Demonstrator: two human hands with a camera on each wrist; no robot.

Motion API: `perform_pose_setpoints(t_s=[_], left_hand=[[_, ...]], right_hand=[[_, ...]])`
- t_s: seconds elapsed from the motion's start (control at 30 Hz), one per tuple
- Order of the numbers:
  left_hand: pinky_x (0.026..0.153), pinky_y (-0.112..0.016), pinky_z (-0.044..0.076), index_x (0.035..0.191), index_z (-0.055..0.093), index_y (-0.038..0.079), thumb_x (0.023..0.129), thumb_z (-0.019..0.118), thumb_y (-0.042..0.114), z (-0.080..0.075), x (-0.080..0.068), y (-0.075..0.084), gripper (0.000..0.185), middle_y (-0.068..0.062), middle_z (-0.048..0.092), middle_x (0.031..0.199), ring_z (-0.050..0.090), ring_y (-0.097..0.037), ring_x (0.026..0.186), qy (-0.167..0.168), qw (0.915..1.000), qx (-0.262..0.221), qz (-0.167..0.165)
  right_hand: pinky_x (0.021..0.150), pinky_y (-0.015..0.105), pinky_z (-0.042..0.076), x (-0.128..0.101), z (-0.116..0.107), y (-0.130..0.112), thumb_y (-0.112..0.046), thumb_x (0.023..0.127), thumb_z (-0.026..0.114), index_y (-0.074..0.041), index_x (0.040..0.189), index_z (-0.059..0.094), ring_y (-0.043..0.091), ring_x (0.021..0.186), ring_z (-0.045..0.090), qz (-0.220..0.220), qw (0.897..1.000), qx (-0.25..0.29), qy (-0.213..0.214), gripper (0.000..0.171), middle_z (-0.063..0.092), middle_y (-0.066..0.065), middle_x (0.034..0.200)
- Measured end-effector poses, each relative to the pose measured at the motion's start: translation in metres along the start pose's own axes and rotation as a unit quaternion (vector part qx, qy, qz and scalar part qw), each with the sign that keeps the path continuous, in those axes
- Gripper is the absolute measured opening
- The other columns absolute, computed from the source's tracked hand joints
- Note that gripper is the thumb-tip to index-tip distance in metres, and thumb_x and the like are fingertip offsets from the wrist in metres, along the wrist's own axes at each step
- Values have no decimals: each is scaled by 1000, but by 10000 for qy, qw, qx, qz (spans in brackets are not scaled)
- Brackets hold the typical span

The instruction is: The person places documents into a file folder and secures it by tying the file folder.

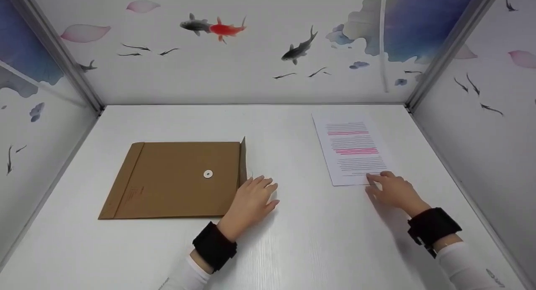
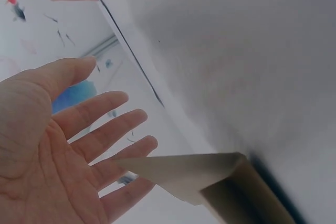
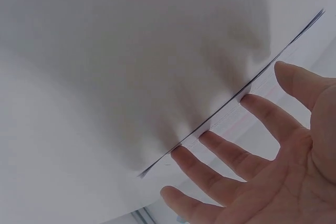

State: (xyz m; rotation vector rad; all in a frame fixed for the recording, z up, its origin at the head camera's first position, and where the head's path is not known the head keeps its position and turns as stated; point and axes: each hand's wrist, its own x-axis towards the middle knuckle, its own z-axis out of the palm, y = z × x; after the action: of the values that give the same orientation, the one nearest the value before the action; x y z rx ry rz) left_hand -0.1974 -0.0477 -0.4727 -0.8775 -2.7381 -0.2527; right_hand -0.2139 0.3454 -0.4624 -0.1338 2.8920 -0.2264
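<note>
A brown paper envelope with a white round clasp lies flat on the white table, left of centre. Its flap at the right edge stands up. My left hand lies beside that edge with straight fingers. In the left wrist view the left hand shows an open palm with the flap just in front of the fingertips. A printed sheet with pink-marked lines lies at the right. My right hand is flat, its fingertips touching the sheet's near edge; the right hand holds nothing.
White walls painted with fish and petals close the table in on the left, back and right. Both wrists wear black bands.
</note>
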Motion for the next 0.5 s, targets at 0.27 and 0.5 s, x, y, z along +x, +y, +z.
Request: perform_pose_setpoints(t_s=[0.27, 0.5], left_hand=[[100, -45, 57, 119, 73, 12, 92, 77, 32, 5, 2, 3, 34, -6, 75, 121, 70, -24, 116, 256, 9996, -10, 128], [101, -45, 57, 122, 72, 10, 93, 76, 33, 5, 5, 9, 38, -7, 75, 123, 70, -25, 117, 73, 9999, -70, 35]], right_hand=[[91, 71, 49, -8, 2, -17, -32, 101, 60, -4, 146, 55, 59, 110, 59, -159, 9998, -99, -56, 53, 54, 38, 138], [87, 68, 52, -14, 5, -33, -32, 100, 62, -5, 145, 56, 53, 102, 61, -381, 9990, -217, 2, 52, 57, 36, 135]])
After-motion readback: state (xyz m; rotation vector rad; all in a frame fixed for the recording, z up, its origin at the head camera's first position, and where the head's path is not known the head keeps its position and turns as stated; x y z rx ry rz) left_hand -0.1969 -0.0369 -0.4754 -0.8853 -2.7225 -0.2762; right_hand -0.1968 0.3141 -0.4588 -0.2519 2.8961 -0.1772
